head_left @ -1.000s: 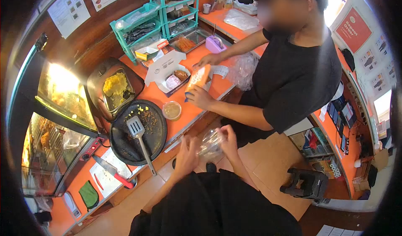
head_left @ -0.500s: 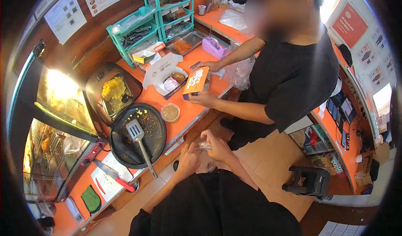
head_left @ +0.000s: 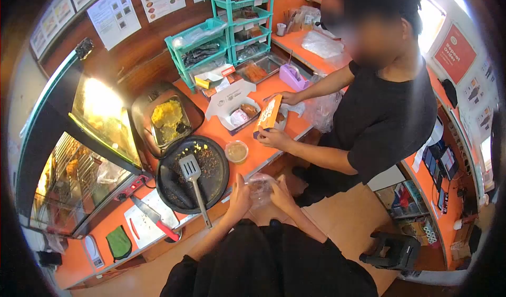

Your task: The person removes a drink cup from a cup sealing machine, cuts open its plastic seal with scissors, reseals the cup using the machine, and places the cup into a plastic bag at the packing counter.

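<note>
Between my two hands a thin, clear plastic bag [head_left: 259, 188] is stretched out in front of my body. My left hand [head_left: 240, 201] pinches its left side, the thumb pointing up. At its right side, my right hand [head_left: 282, 192] grips it with closed fingers. Just beyond, on the orange counter, sits a round clear tub of brownish sauce [head_left: 236, 152]. To the left of my hands, a metal spatula [head_left: 191, 169] rests across a large black pan [head_left: 167, 183] with food scraps in it.
A co-worker [head_left: 379, 112] across from me holds an orange box [head_left: 268, 114] beside an open white food box [head_left: 226, 107]. A tray of yellow rice [head_left: 169, 118] lies behind the pan. A red-handled knife [head_left: 153, 218] is on a white board. A black stool [head_left: 390, 249] stands right.
My hands have moved apart, spreading the plastic bag that was bunched between them. The view has shifted, so the counter sits further right and lower. The co-worker still holds the orange box.
</note>
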The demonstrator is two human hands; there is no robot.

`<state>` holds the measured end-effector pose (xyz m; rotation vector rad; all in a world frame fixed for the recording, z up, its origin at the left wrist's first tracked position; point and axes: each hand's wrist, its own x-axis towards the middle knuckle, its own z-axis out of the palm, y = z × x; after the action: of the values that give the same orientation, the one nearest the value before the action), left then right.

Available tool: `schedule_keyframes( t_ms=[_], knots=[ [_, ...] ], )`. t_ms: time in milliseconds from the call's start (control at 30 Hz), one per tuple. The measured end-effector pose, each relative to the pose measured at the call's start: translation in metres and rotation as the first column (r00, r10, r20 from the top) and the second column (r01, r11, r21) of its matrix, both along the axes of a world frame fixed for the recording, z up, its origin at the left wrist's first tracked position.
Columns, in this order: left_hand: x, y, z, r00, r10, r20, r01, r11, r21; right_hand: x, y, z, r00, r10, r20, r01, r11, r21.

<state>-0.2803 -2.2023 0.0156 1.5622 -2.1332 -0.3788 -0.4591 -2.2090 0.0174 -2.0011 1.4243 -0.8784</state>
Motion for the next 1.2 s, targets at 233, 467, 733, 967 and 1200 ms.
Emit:
schedule_keyframes(
  t_ms=[233, 467, 733, 967, 1200],
  knots=[
    [0.008, 0.003, 0.017, 0.984, 0.158, -0.079, -0.127, 0.943, 0.307, 0.032, 0.0, 0.008, 0.998, -0.021, 0.056, 0.021, 1.0, -0.009],
    [0.053, -0.009, -0.016, 0.96, 0.094, -0.265, -0.076, 0.994, 0.078, 0.061, -0.017, 0.01, 0.97, -0.211, -0.119, 0.22, 0.973, 0.067],
    [0.076, -0.013, -0.013, 0.931, 0.186, -0.314, -0.149, 0.979, 0.136, 0.067, -0.031, -0.01, 0.99, -0.057, -0.127, 0.065, 0.996, 0.057],
    [0.081, -0.014, -0.022, 0.918, 0.186, -0.35, -0.082, 0.953, 0.293, 0.05, -0.089, 0.042, 0.986, 0.162, 0.042, -0.163, 0.987, 0.012],
    [0.054, -0.016, 0.0, 0.921, 0.15, -0.36, 0.005, 0.919, 0.395, 0.111, -0.161, 0.008, 0.784, 0.248, -0.568, -0.257, 0.964, 0.066]
  ],
)
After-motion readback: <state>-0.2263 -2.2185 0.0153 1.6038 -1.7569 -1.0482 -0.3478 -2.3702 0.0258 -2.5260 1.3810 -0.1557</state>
